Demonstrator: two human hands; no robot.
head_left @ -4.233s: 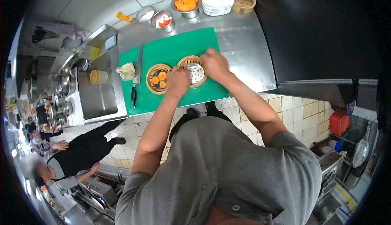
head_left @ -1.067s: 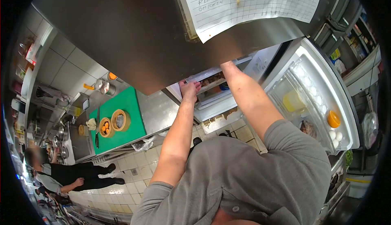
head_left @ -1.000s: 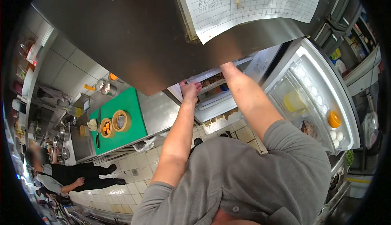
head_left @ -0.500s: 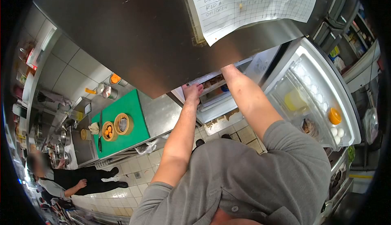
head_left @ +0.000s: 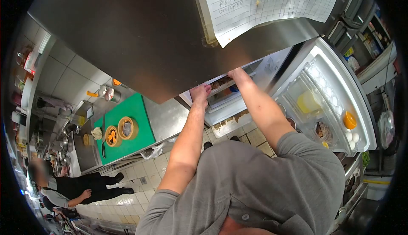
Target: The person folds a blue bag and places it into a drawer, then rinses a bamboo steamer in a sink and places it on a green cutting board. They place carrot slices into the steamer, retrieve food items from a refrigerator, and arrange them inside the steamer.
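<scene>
Both my arms reach into the lower compartment of an open refrigerator (head_left: pixel 223 115). My left hand (head_left: pixel 200 93) is at the left side of the opening, its fingers curled in at the front edge of a shelf or container. What those fingers grip cannot be made out. Opposite, my right hand (head_left: pixel 235 73) is partly covered by the upper door's lower edge, so its fingers are mostly hidden. Between the hands shows a container of brownish food (head_left: pixel 221 83), with a clear shelf or drawer front below it.
The open fridge door (head_left: pixel 361 128) at right holds eggs (head_left: pixel 351 138), a cut orange item (head_left: pixel 349 120) and a yellowish container (head_left: pixel 309 102). A paper list (head_left: pixel 272 5) hangs above. At left, a green board (head_left: pixel 142 124) bears bamboo steamers (head_left: pixel 127 128) and a knife (head_left: pixel 103 150). Another person (head_left: pixel 80 188) stands beyond.
My right hand has come slightly down and left, showing more below the door edge. My left hand has shifted slightly up and left. The view has tilted a little.
</scene>
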